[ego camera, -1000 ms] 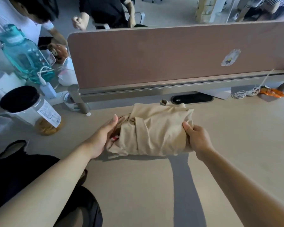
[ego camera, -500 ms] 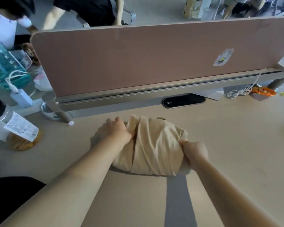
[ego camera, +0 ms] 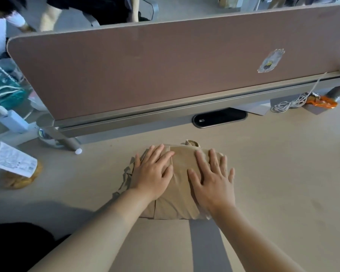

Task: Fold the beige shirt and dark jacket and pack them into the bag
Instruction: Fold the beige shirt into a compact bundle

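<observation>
The beige shirt (ego camera: 180, 169) lies folded into a compact bundle on the light desk (ego camera: 283, 173), just in front of me. My left hand (ego camera: 153, 173) rests flat on the bundle's left half, fingers spread. My right hand (ego camera: 212, 179) lies flat on its right half, fingers spread too. Both palms press down on the cloth and grip nothing. A dark mass (ego camera: 18, 246) shows at the lower left corner; I cannot tell whether it is the jacket or the bag.
A brown divider panel (ego camera: 165, 71) stands across the desk behind the shirt, with a black cable slot (ego camera: 220, 117) at its foot. A labelled jar (ego camera: 14, 165), a charger (ego camera: 12, 118) and a teal bottle (ego camera: 2, 89) crowd the left. Coiled cable (ego camera: 287, 104) lies far right. People sit beyond the panel.
My hands have left the bundle's sides and now lie flat on top of it. The bundle looks flatter and more compact.
</observation>
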